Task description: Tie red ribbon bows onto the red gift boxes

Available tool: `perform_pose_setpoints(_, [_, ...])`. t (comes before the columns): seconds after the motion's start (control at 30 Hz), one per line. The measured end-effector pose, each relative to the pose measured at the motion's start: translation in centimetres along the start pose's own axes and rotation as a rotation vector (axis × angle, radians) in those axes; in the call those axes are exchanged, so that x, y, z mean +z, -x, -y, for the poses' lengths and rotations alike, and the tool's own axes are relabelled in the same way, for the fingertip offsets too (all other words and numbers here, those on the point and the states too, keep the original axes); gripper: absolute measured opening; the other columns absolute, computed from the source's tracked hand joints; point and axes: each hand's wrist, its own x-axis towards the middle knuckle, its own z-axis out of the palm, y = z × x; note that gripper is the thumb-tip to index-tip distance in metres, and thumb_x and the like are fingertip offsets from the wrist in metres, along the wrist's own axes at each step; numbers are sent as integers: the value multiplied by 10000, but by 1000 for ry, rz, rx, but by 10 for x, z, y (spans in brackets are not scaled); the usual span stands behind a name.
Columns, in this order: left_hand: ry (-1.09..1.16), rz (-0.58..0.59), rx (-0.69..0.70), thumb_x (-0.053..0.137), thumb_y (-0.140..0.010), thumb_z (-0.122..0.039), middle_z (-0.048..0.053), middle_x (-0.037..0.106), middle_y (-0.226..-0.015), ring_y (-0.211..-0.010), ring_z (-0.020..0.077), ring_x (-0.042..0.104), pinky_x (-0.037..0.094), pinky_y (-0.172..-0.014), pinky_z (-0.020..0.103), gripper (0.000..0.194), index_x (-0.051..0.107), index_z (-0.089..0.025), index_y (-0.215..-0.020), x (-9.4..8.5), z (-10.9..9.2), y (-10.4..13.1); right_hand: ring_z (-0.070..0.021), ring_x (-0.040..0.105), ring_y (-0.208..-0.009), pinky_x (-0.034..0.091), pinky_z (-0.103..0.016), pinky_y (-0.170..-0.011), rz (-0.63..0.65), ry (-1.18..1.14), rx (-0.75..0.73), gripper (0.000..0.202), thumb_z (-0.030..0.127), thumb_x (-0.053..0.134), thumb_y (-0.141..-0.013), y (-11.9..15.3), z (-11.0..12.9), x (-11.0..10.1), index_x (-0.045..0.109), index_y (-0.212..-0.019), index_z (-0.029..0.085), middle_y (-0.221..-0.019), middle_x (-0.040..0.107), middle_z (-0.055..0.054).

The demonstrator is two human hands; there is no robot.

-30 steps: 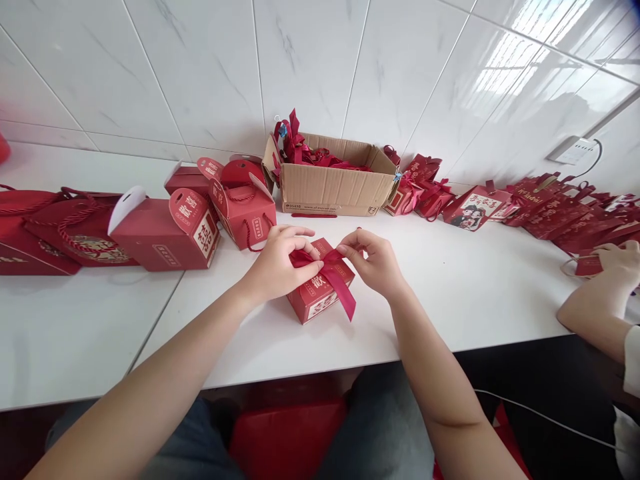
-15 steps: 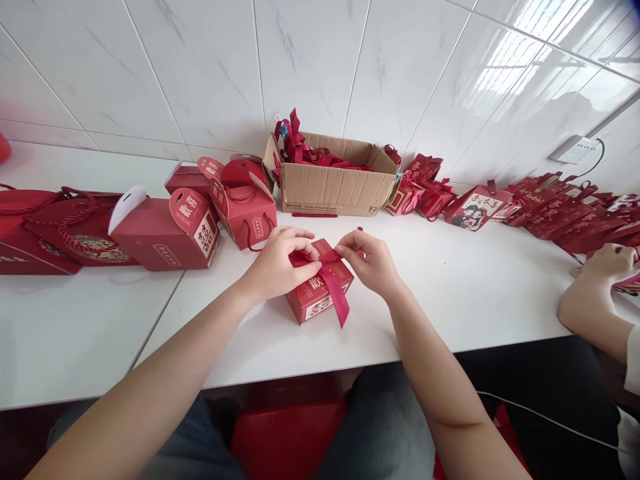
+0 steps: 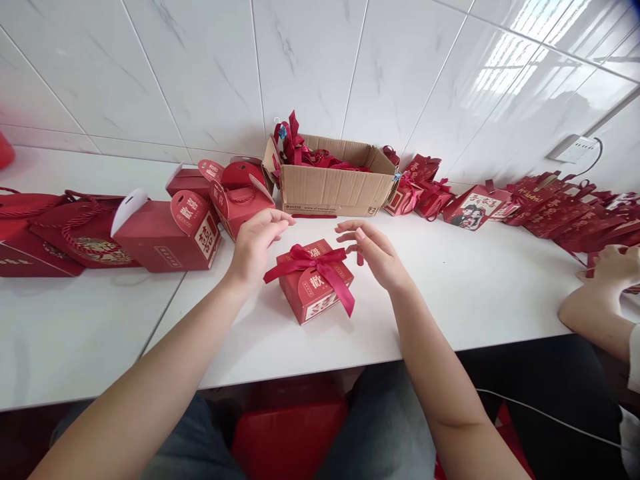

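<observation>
A small red gift box (image 3: 313, 283) with pale lettering rests on the white table in front of me. Tied across its top is a dark pink ribbon bow (image 3: 320, 264), its tails hanging over the left side and the near right corner. My left hand (image 3: 257, 243) is raised at the upper left of the box, fingers apart, touching neither box nor ribbon. On the other side, my right hand (image 3: 373, 253) hovers by the box's right edge with its fingers loosely spread and nothing held. A short red piece (image 3: 360, 259) partly shows beneath its fingers.
Behind the gift box stands a cardboard carton (image 3: 335, 190) full of ribbons. Red handled boxes (image 3: 165, 233) line the left. More red boxes (image 3: 470, 207) run along the wall to the right, near another person's hand (image 3: 613, 267).
Both hands have let go of the ribbon. My left hand has moved up and left, my right hand slightly right. The bow now shows fully, with its left tail spread out.
</observation>
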Motion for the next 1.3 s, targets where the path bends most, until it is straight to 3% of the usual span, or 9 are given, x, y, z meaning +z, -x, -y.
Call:
perform_pose_setpoints(0.17, [20, 34, -31, 462, -678, -277, 51, 652, -942, -956, 225, 550, 432, -835, 328, 219, 629, -185, -786, 2, 7, -3, -254, 471, -1313, 448, -478, -1014, 235, -174, -5, 539, 280, 500, -701, -7, -14, -12, 522, -1240, 295, -1448, 481, -34])
perform_pose_setpoints(0.27, [110, 60, -121, 459, -638, -254, 49, 643, -894, -912, 208, 574, 448, -774, 313, 236, 616, -176, -795, 4, 6, -3, -247, 329, -1426, 383, -485, -1097, 373, -174, 6, 771, 258, 596, -628, -9, -24, -13, 403, -1371, 331, -1567, 312, -13])
perform_pose_setpoints(0.47, [283, 145, -309, 491, -607, -267, 44, 632, -842, -763, 181, 589, 448, -609, 269, 305, 573, -164, -882, 6, 1, 0, -257, 245, -1466, 454, -442, -1031, 589, -242, 31, 1001, 314, 717, -639, -9, -31, -9, 191, -1489, 358, -1633, 101, -46])
perform_pose_setpoints(0.63, [163, 196, -283, 502, -656, -300, 48, 649, -890, -817, 203, 604, 453, -708, 317, 348, 538, -168, -977, 2, -3, -4, -263, 161, -1489, 270, -482, -1155, 725, -230, -21, 1113, 295, 753, -650, -8, -31, -14, 58, -1514, 387, -1638, 32, -35])
perform_pose_setpoints(0.77, [-221, 171, -238, 536, -788, -438, 36, 649, -910, -935, 223, 588, 408, -845, 362, 280, 526, -194, -925, -14, -7, -6, -275, 156, -1482, 185, -485, -1188, 722, -129, -109, 1101, 240, 787, -641, -7, -27, -13, 123, -1506, 392, -1626, 54, -37])
perform_pose_setpoints(0.9, [-513, 303, -192, 462, -855, -599, -4, 578, -781, -769, 176, 527, 379, -736, 321, 411, 504, -195, -790, -32, -5, 5, -275, 196, -1458, 192, -479, -1190, 656, 52, -198, 890, 187, 789, -648, -5, -18, -8, 373, -1418, 350, -1508, 261, -58])
perform_pose_setpoints(1.07, [-538, 346, -54, 473, -887, -568, -20, 535, -780, -701, 132, 485, 371, -676, 275, 384, 507, -193, -813, -43, 2, 21, -273, 283, -1405, 279, -481, -1155, 634, 101, -192, 683, 200, 775, -664, -1, -11, -5, 522, -1287, 324, -1404, 311, -65])
perform_pose_setpoints(1.13, [-517, 342, -22, 498, -885, -546, -13, 546, -814, -737, 135, 505, 388, -690, 268, 358, 515, -192, -834, -45, 3, 23, -270, 282, -1398, 285, -480, -1151, 614, 107, -189, 666, 210, 781, -655, 0, -10, -5, 539, -1265, 322, -1376, 321, -64])
perform_pose_setpoints(1.3, [-484, 498, 8, 576, -864, -454, -11, 537, -808, -744, 129, 503, 390, -654, 244, 269, 544, -186, -856, -45, 2, 24, -262, 246, -1403, 254, -475, -1166, 612, 123, -179, 716, 196, 767, -651, 0, -10, -4, 515, -1307, 333, -1343, 313, -60])
